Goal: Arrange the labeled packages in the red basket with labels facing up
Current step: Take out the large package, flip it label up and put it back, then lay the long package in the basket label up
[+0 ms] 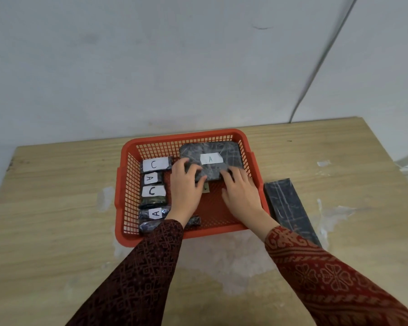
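A red mesh basket (236, 135) sits on the wooden table. In its far right corner lies a large dark package (231, 152) with a white label "A" facing up. My left hand (185, 187) grips its near left edge and my right hand (240, 191) rests on its near right edge. Along the basket's left wall runs a row of small dark packages (152, 191), with labels C, A, C and A facing up. A small label (206, 188) shows between my hands; what it belongs to is hidden.
A long dark package (290, 208) lies on the table just right of the basket, no label visible. The table (57, 208) has worn pale patches. A wall stands close behind, with a cable (316, 74) running down it at the right.
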Demonstrator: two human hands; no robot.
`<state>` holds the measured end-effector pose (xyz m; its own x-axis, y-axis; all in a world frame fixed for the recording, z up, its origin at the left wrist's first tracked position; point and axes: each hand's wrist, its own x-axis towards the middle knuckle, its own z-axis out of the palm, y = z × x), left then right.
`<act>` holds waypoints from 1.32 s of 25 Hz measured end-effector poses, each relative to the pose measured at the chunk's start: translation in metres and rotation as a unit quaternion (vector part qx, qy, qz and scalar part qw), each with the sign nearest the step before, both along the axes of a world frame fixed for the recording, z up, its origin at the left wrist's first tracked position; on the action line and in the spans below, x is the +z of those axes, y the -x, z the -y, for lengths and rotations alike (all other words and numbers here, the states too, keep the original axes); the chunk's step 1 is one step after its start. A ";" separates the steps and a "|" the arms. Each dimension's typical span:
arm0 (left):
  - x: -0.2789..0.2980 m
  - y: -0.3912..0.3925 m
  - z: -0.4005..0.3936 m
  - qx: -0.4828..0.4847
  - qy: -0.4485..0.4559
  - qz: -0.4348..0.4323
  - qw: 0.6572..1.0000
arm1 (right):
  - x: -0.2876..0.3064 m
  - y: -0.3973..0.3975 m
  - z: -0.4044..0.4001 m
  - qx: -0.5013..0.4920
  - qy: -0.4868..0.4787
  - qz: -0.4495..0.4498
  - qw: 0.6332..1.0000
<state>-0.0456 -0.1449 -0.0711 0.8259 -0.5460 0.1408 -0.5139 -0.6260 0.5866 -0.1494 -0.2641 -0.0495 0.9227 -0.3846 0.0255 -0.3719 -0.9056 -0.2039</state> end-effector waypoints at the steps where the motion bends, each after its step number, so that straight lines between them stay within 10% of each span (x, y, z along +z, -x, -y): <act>1: 0.002 0.002 0.001 -0.008 -0.026 0.057 0.998 | 0.000 0.001 -0.001 0.005 -0.007 -0.010 1.000; 7: 0.009 0.019 -0.001 -0.037 -0.141 0.042 0.988 | 0.017 0.033 0.000 0.057 -0.100 0.061 0.991; 12: 0.049 0.050 0.038 -0.201 -0.075 0.054 0.975 | 0.004 0.130 0.008 -0.153 -0.124 0.191 0.962; 17: 0.066 0.088 0.120 -0.439 -0.204 0.099 0.869 | -0.031 0.187 0.023 -0.268 -0.100 -0.067 0.956; 21: 0.057 0.097 0.155 -0.476 -0.389 0.088 0.784 | -0.027 0.193 0.033 -0.256 -0.143 0.002 0.956; 28: 0.073 0.074 0.156 -0.436 -0.141 0.131 0.879 | 0.040 0.198 0.074 -0.292 -0.246 0.345 0.857; 33: 0.111 0.042 0.117 -0.308 0.083 -0.073 0.945 | 0.081 0.178 0.088 -0.317 -0.470 0.398 0.721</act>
